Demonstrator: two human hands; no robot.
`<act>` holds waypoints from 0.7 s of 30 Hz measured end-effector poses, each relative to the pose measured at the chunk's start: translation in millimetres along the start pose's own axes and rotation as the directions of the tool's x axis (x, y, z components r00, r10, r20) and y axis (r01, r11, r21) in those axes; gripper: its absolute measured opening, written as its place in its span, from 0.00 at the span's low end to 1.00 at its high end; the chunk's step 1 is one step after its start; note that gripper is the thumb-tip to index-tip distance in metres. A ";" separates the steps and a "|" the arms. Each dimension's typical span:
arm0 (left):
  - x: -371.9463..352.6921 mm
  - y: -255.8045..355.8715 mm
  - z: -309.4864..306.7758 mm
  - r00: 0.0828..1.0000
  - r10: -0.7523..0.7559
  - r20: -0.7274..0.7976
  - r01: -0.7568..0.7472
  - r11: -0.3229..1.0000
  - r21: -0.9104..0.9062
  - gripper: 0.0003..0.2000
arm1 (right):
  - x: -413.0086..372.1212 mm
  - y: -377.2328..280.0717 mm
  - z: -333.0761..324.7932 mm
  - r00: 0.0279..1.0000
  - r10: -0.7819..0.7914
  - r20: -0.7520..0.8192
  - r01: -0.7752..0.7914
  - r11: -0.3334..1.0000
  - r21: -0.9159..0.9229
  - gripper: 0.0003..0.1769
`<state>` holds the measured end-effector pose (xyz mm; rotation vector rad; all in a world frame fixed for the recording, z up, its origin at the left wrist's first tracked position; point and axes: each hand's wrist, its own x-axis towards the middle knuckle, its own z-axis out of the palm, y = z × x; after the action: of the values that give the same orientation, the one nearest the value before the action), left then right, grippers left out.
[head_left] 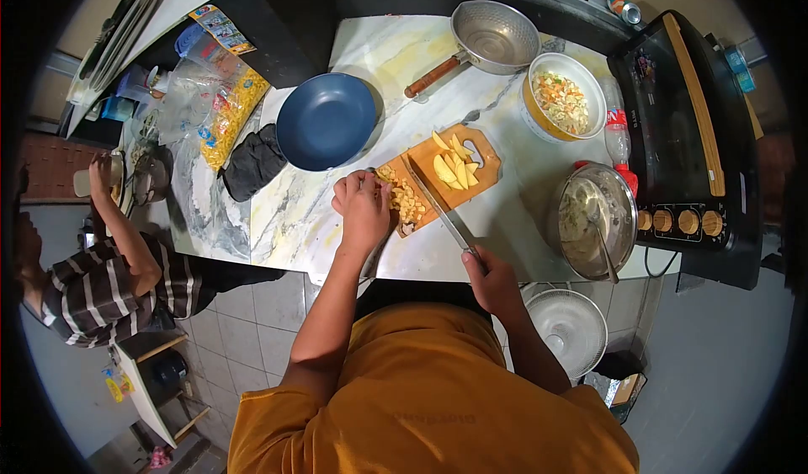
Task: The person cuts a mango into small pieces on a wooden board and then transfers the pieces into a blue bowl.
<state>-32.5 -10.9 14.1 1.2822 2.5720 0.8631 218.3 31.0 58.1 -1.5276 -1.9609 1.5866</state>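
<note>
A wooden cutting board [483, 186] lies at an angle on the counter in front of me. Yellow wedges [454, 164], which look like potato or mango, sit on its far right part. Small diced pieces [405, 200] cover its left end. My right hand [492, 282] grips the handle of a knife [442, 209], whose blade rests across the board between the wedges and the dice. At the board's left end, my left hand [364, 208] has its fingers curled down against the diced pieces. What lies under those fingertips is hidden.
A blue pan [326, 122], a black cloth [255, 164] and a bag of yellow pasta [231, 112] are left. Behind stands a hammered pan [495, 36]. Right are a bowl of chopped vegetables [562, 103], a metal pot [598, 221] and a toaster oven [682, 137]. Another person [118, 276] works left.
</note>
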 end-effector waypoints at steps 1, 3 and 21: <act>-1.3 0.3 0.8 1.000 0.014 0.007 -0.014 1.000 -0.010 0.07 | 1.0 0.4 -1.3 1.000 -0.008 0.022 0.008 1.000 -0.003 0.16; -2.3 0.0 1.4 0.999 0.036 0.007 -0.036 0.999 0.014 0.08 | 3.2 1.4 -3.4 0.999 -0.012 0.042 0.013 1.000 -0.007 0.16; 0.2 5.8 -4.8 0.989 0.138 0.052 -0.141 0.989 0.054 0.08 | 12.5 10.3 -8.5 0.996 -0.078 0.030 0.079 0.996 -0.032 0.18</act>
<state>-30.3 -10.1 21.3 1.4952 2.5124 0.7762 224.4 44.9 47.9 -1.4279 -2.0468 1.5603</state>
